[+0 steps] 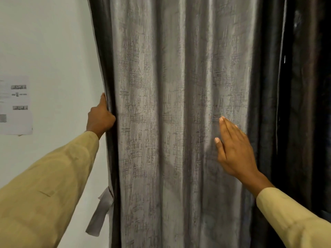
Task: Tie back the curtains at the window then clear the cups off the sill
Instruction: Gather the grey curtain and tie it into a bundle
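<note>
Item, far left: a printed sheet [16, 106] on the white wall [53, 51]. Next we enter our left hand [100, 117], fingers [109, 116] curled round the left edge of the grey curtain [170, 104], which hangs drawn, a pale tie-back strip [100, 213] dangling below. Rightward, our right hand [234, 151], fingers straight and together, is flat at the curtain's right folds.

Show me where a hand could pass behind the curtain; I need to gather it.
Bare wall between the paper notice and the curtain, above the left hand gripping its edge. Lower down, the hanging tie-back strip crowds that edge.
</note>
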